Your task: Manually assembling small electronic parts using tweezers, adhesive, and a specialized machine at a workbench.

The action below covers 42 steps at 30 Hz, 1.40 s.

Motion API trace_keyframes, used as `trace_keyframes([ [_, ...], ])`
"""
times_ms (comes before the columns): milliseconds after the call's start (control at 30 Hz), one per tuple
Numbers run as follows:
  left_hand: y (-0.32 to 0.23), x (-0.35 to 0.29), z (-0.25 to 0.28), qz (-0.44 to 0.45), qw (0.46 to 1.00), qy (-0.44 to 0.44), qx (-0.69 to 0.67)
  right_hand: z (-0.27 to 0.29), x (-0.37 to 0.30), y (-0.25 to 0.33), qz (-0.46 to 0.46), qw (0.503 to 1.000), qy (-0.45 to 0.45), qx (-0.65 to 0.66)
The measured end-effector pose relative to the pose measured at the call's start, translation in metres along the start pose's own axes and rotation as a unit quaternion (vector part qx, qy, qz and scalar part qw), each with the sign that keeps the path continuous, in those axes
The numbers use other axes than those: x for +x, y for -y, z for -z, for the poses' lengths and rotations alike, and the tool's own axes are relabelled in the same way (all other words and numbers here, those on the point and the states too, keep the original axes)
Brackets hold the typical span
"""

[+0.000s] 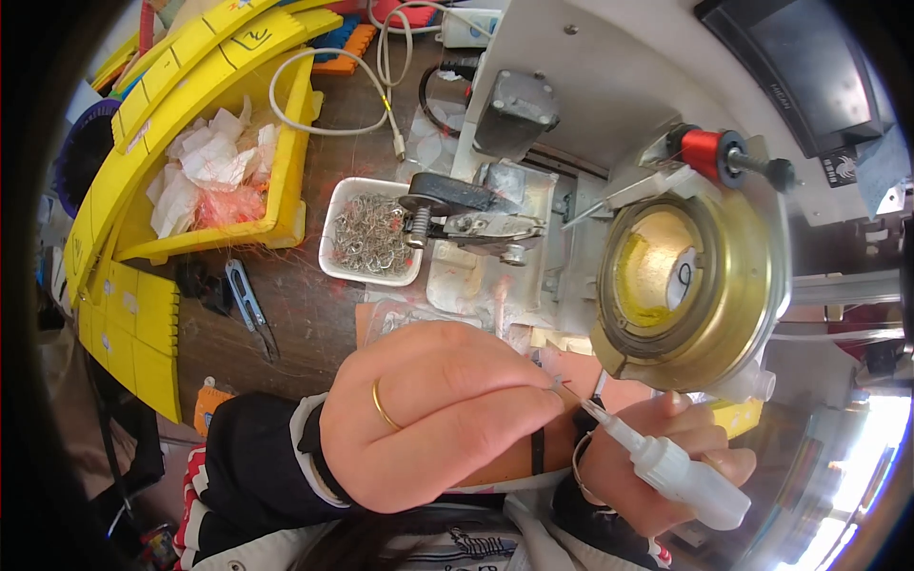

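The left hand (428, 409) pinches its fingertips together on a tiny piece (566, 383), too small to make out; the right hand (614, 476) curls round a bottle (690, 485), nozzle just beside the left fingertips

Bright light (871, 457) (nearly white) glares right of the dark brown worktable (295, 319)

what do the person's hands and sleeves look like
The left hand is bare, wearing a plain gold-coloured ring; its black sleeve has pale edging near the wrist. The right hand is bare, with a thin band around its wrist.
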<state>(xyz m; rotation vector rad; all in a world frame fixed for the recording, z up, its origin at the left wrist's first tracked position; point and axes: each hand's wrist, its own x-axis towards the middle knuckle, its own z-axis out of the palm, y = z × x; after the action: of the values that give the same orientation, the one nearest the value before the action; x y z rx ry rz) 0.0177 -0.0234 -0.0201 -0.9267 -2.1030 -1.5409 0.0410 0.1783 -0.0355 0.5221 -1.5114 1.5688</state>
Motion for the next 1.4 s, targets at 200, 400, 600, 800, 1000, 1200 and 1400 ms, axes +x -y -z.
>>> trace_keyframes([
  [200, 0.003, 0.003, -0.007, -0.004, 0.998, 0.009, 0.054, 0.005, 0.008, 0.009, -0.094, 0.993, -0.025, 0.065],
  [400, -0.006, -0.002, -0.011, 0.003, 0.993, -0.048, 0.105, 0.069, 0.060, 0.059, -0.071, 0.995, -0.041, 0.065],
  [600, -0.003, -0.005, -0.023, 0.010, 0.990, -0.083, 0.112, 0.200, 0.097, 0.070, -0.039, 0.937, -0.233, -0.259],
  [800, 0.004, -0.012, -0.025, 0.032, 0.990, -0.107, 0.084, 0.255, 0.094, 0.035, -0.120, 0.884, -0.147, -0.428],
  [1000, 0.002, -0.013, -0.022, 0.028, 0.989, -0.119, 0.082, 0.243, 0.074, 0.022, -0.285, 0.829, -0.023, -0.482],
  [1200, -0.003, 0.001, -0.026, 0.010, 0.985, -0.107, 0.132, 0.191, 0.033, 0.059, -0.226, 0.911, -0.180, -0.293],
  [1400, 0.002, -0.003, -0.014, -0.031, 0.993, -0.066, 0.094, 0.072, -0.013, 0.053, -0.185, 0.773, 0.445, -0.412],
])
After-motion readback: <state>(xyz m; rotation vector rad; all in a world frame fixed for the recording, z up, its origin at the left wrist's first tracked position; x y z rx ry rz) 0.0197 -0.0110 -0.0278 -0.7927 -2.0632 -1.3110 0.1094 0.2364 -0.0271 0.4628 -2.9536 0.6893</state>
